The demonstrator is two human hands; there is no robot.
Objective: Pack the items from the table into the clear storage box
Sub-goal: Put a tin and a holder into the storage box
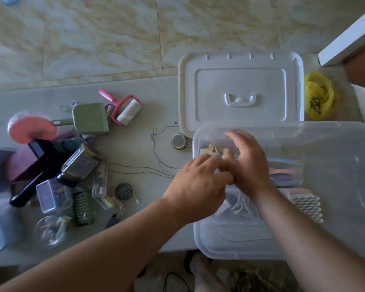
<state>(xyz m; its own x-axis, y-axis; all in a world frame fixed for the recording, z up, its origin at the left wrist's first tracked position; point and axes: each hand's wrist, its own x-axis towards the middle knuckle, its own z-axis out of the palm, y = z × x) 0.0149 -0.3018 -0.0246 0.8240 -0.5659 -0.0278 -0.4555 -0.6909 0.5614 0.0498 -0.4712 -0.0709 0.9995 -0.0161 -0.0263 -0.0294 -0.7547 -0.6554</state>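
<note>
We see the table (135, 144) under both forearms, pale and wide. The box (325, 207) sits on its right part, directly under both hands, clear-walled and open at the top. Its lid (240, 85) lies flat just beyond the hands, touching the box's far rim.

Our left hand (200, 186) reaches over the box's left wall, fingers curled loosely toward the right hand; whether it grips anything we cannot tell, since blur and the other hand cover its fingertips. Our right hand (249, 163) is inside the box, fingers spread and relaxed, meeting the left at the knuckles.

Just past the left hand's fingertips, a beige clip (212, 150) lies in the box's far left corner. Below the right wrist, white cords (240, 204) lie on the box floor, and to the right of that wrist a white comb (308, 207) rests there too. Pink and purple flat pieces (282, 175) lie beside the right hand, under a blue-edged strip.

Well left of the left hand the unpacked pile remains: a green case (91, 119), a pink roller (124, 109), a pink disc (32, 129), a dark bottle (78, 164). Nearer, thin wire (156, 148) trails across the table, with tape rolls (179, 141) just beyond the left hand.
</note>
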